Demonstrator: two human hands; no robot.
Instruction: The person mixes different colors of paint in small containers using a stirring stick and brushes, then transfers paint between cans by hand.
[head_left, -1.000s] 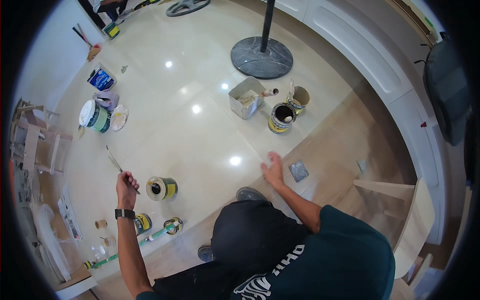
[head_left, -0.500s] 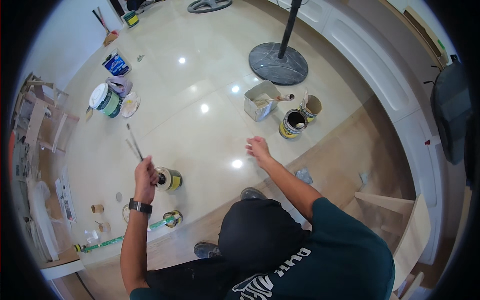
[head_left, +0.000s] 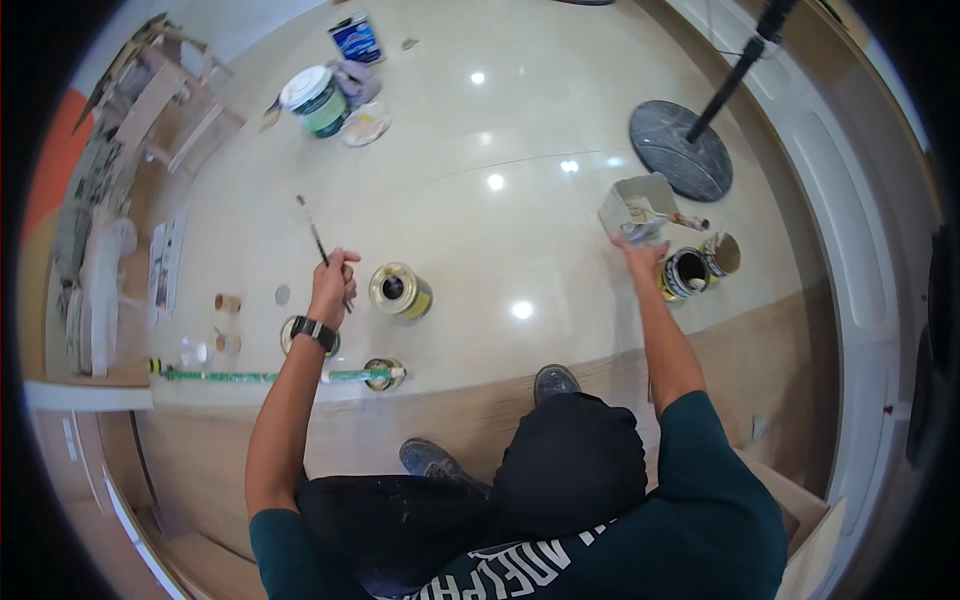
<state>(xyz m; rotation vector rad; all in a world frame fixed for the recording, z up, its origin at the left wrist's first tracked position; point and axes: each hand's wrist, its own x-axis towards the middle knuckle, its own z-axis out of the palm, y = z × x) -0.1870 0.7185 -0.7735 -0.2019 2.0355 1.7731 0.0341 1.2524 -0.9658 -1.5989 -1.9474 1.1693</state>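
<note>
My left hand (head_left: 335, 287) is closed around a thin artist's paintbrush (head_left: 312, 228), its bristle end pointing up and away. Just right of that hand stands a small yellow-labelled can (head_left: 402, 292) with a dark round opening in its top. My right hand (head_left: 640, 256) reaches to the near side of a grey square tub (head_left: 632, 205), fingers apart at its lower edge; whether they press on it is unclear. A paint-smeared brush (head_left: 685, 220) rests across the tub's rim. Close by the right hand sits an open can of dark paint (head_left: 685, 272).
Another open can (head_left: 721, 254) stands beyond the dark one. A round black stand base (head_left: 682, 150) lies farther back. A white-lidded bucket (head_left: 315, 102) and a blue tin (head_left: 357, 38) are at the far left. A green pole (head_left: 250, 377) lies across the floor at near left.
My right hand has moved out to the grey tub. The left hand still holds the paintbrush, now beside the small can's left side. The whole view has shifted.
</note>
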